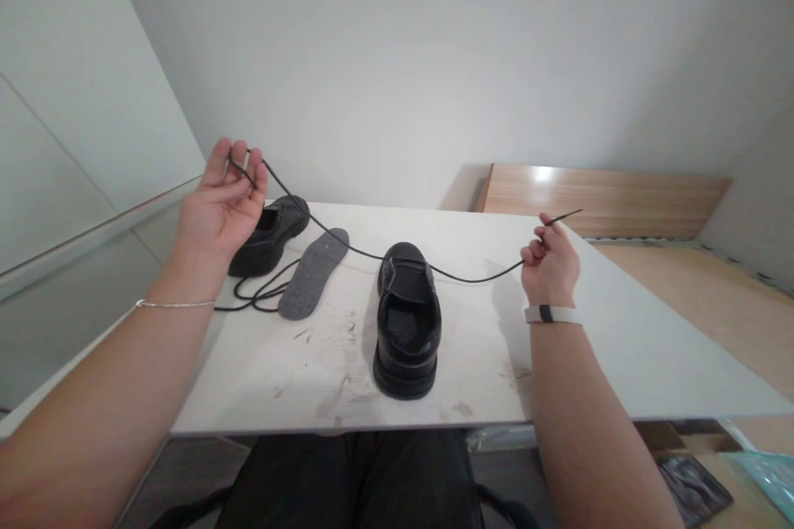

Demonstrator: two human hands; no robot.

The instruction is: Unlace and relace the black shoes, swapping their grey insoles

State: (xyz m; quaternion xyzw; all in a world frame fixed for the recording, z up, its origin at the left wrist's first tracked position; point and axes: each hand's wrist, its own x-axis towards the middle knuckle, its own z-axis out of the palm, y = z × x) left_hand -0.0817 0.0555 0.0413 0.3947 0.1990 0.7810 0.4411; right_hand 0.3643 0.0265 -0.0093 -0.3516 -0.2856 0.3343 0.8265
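Note:
A black shoelace [475,280] runs through the front of a black shoe [406,355], which stands upright on the white table with its heel toward me. My left hand [227,198], raised at the left, is closed on one part of the lace. At the right, my right hand [551,256] pinches the other part, and a thin tip sticks out past the fingers. The lace sags between both hands and crosses above a grey insole [315,274]. Behind my left hand sits a second black shoe [264,241], partly hidden by the wrist.
Another black lace [257,295] lies loosely looped beside the insole. Brown smudges mark the white table [260,380] near its front edge. A wooden headboard [595,198] stands beyond the table at the right. White cabinet panels [68,124] border the left side.

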